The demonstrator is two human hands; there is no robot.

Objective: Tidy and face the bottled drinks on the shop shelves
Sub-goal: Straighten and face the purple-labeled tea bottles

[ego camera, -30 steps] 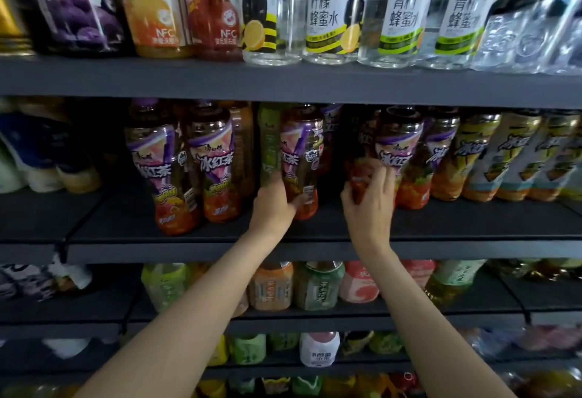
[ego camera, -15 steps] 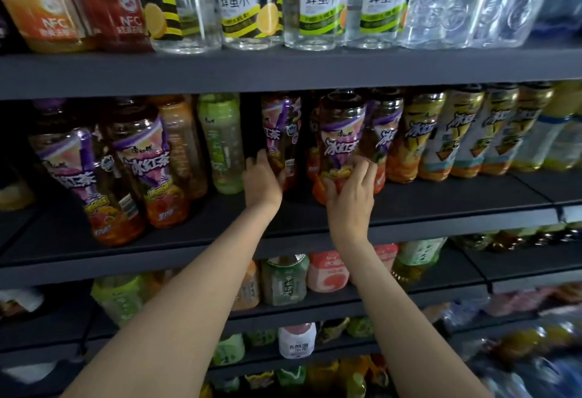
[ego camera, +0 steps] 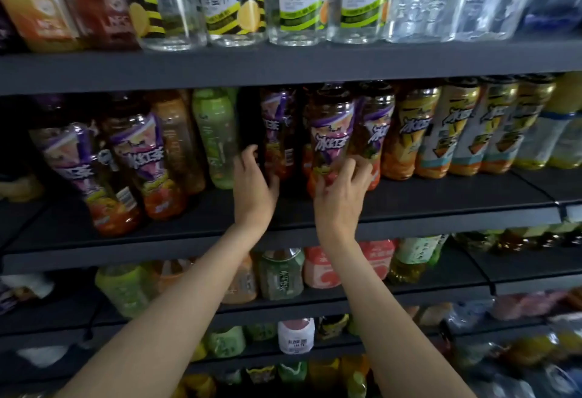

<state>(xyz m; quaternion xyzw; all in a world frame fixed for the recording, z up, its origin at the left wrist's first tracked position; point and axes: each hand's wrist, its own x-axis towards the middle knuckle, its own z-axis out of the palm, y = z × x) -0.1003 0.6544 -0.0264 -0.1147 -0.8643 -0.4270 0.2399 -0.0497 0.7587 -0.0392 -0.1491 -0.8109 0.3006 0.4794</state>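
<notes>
**Two iced-tea bottles in hand, tight row at risk**

Nearest, two bare forearms reaching up to the middle shelf (ego camera: 441, 208). Right hand (ego camera: 341, 189) wrapped around the base of a purple-label tea bottle (ego camera: 330, 142), fingers curled onto its lower front, grip pinching the bottle. Left hand (ego camera: 255, 186) cupping the side of a second purple-label bottle (ego camera: 278, 133) set further back, fingers bent around its far edge, thumb on the near side.

Risks, as a judgement: both bottles tall and held low, so prone to tipping if pulled quickly. Neighbouring tea bottle (ego camera: 376, 136) touching the right-hand one, likely to be dragged or knocked into the yellow-label row (ego camera: 453, 129). Green bottle (ego camera: 217, 136) just beside the left hand, open to a knuckle bump. Label of the left-hand bottle turned sideways, easy to leave unfaced.

Against half a second ago: both hands on the same two bottles, grips barely altered, view shifted slightly.
</notes>
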